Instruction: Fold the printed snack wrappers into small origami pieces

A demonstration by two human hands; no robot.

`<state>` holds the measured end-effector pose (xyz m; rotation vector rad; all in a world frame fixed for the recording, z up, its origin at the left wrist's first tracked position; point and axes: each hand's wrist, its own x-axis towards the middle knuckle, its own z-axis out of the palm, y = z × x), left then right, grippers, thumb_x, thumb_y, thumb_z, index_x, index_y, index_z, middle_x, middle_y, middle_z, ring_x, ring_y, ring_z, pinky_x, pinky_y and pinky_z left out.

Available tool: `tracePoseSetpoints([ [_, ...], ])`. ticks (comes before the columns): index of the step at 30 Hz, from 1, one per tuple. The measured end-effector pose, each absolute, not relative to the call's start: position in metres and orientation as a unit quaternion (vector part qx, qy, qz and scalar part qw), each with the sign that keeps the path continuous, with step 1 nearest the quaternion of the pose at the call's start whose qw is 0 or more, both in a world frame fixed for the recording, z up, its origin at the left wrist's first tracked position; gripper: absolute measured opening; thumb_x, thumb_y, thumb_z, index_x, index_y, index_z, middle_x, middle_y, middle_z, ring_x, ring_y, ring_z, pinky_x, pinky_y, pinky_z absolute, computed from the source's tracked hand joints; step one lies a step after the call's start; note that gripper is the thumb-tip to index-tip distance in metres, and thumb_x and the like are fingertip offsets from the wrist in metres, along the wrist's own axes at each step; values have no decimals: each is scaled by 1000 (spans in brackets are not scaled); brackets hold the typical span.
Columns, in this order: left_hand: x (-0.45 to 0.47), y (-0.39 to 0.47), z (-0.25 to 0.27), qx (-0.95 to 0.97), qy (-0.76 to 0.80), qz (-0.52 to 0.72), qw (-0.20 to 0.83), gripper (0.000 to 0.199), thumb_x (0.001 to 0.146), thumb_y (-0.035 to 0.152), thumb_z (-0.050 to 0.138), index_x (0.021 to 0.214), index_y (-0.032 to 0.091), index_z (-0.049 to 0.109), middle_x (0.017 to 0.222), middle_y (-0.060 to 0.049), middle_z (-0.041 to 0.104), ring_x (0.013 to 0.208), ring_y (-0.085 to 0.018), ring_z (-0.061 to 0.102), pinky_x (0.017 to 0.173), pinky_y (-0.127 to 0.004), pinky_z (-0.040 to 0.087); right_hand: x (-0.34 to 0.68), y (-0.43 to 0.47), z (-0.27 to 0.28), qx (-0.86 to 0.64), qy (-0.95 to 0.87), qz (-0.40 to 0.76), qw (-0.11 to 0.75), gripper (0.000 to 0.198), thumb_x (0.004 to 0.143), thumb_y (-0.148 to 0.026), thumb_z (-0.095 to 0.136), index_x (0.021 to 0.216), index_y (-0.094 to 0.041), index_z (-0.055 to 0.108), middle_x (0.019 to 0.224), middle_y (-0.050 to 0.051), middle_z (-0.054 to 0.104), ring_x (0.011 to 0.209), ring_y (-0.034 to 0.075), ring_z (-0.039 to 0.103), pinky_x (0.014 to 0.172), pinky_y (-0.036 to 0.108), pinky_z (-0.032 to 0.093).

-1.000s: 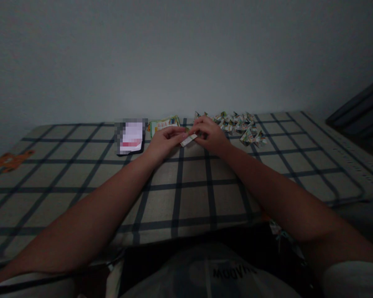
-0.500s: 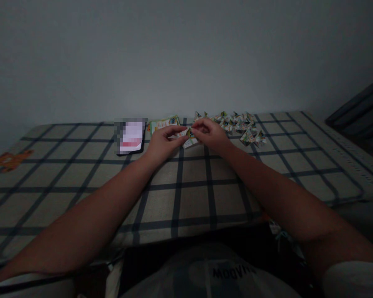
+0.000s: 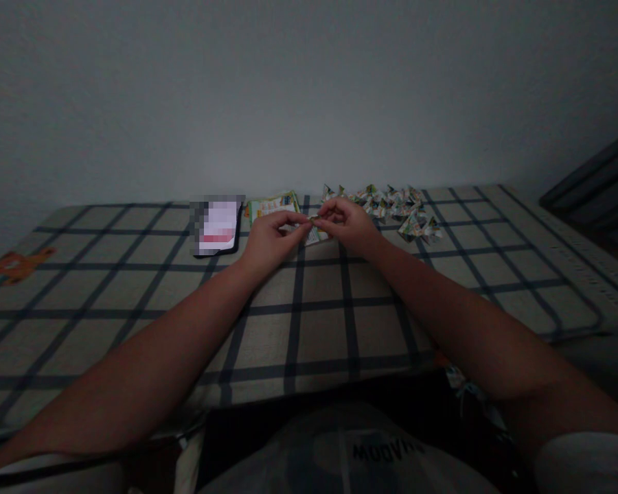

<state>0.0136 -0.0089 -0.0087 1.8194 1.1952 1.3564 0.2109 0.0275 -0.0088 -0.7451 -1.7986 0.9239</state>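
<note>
A small piece of printed paper (image 3: 316, 237), white with green and yellow, is pinched between my two hands above the checked cloth. My left hand (image 3: 274, 233) grips its left side with thumb and forefinger. On the other side, my right hand (image 3: 347, 223) has thumb and fingertips closed on the paper close to the left fingertips. Fingers cover much of its upper part, and the exact fold cannot be made out. Behind my left hand lies a stack of flat printed sheets (image 3: 272, 204). Several folded paper pieces (image 3: 386, 202) with pointed corners are clustered just beyond my right hand.
A phone (image 3: 219, 223) with a lit, blurred screen lies left of the sheets. The checked cloth (image 3: 319, 329) covers the table up to the wall (image 3: 309, 96). An orange figure (image 3: 18, 266) is at the far left, and a dark striped object (image 3: 597, 178) at the right.
The upper part of the paper between my fingertips has folded down, and less of it shows. My fingertips have come slightly closer together. The other things have stayed put.
</note>
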Motion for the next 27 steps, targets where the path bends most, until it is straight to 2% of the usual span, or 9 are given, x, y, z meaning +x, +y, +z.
tracePoseSetpoints([
  [5,15,-11,-7,683,452,505,273,31,80,48,77,89,18,79,86,-7,77,75,-17,66,67,-27,52,210,28,-9,-304,-736,385,466,25,79,-36,72,89,-21,55,75,-3,57,67,12,54,62,26,46],
  [12,16,-19,-2,726,448,490,182,26,85,44,73,91,19,80,89,-6,79,69,-15,65,62,-26,49,206,24,-7,-293,-750,357,473,18,80,-27,65,91,-22,51,77,-3,53,69,11,51,66,26,46],
  [16,15,-18,-3,737,446,477,174,29,86,46,71,94,19,80,88,-6,79,66,-15,64,61,-26,49,205,24,-9,-290,-753,346,479,16,79,-26,61,91,-21,52,75,-4,51,67,11,49,65,26,44],
  [21,14,-16,-4,745,429,474,192,28,87,47,71,94,21,79,101,-8,79,94,-22,71,71,-28,54,210,27,-12,-307,-745,321,498,24,79,-26,64,101,-20,57,86,0,59,79,13,57,71,26,48],
  [27,13,-7,-9,701,435,515,232,26,80,34,78,100,20,68,94,-5,74,87,-17,70,73,-26,55,213,21,-9,-290,-770,284,491,35,84,-33,66,116,-20,60,101,6,64,91,17,62,67,26,51],
])
